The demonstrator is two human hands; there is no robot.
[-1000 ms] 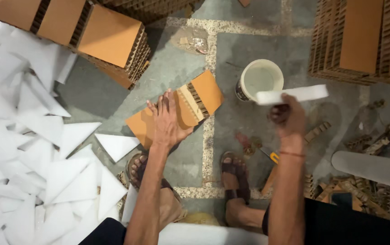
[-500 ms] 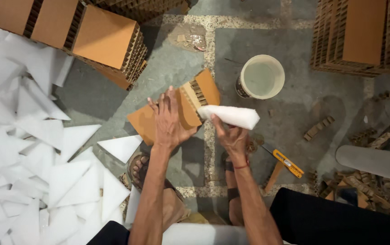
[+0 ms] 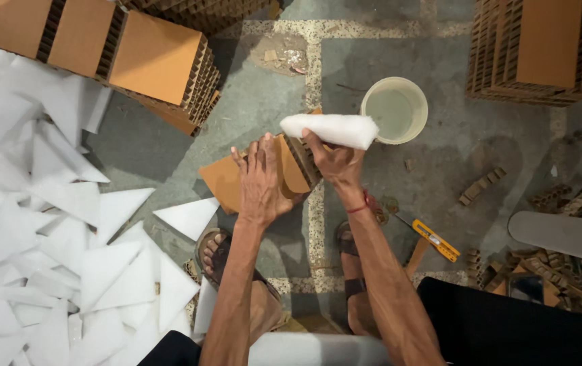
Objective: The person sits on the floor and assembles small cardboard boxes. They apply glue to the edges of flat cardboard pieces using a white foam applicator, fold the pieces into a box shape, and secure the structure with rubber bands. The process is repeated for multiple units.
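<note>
A view straight down at a person's two bare arms over a grey concrete floor (image 3: pixel 264 102). The left hand (image 3: pixel 262 181) lies flat, fingers spread, pressing on a brown corrugated cardboard block (image 3: pixel 237 177) at the centre of the scene. The right hand (image 3: pixel 331 161), just beside it at 3 o'clock, pinches a white foam strip (image 3: pixel 329 129) between thumb and fingers; the strip sits over the block's ribbed upper edge. At 1 o'clock from the hands, near the strip's end, stands a round pale bucket (image 3: pixel 394 110) holding cloudy liquid. A heap of white foam triangles (image 3: pixel 40 224) fills the floor from 8 to 10 o'clock. Stacks of brown cardboard blocks (image 3: pixel 128 54) rest at 11 o'clock. A yellow utility knife (image 3: pixel 434 240) lies at 4 o'clock, beside the person's sandalled foot (image 3: pixel 350 247).
</note>
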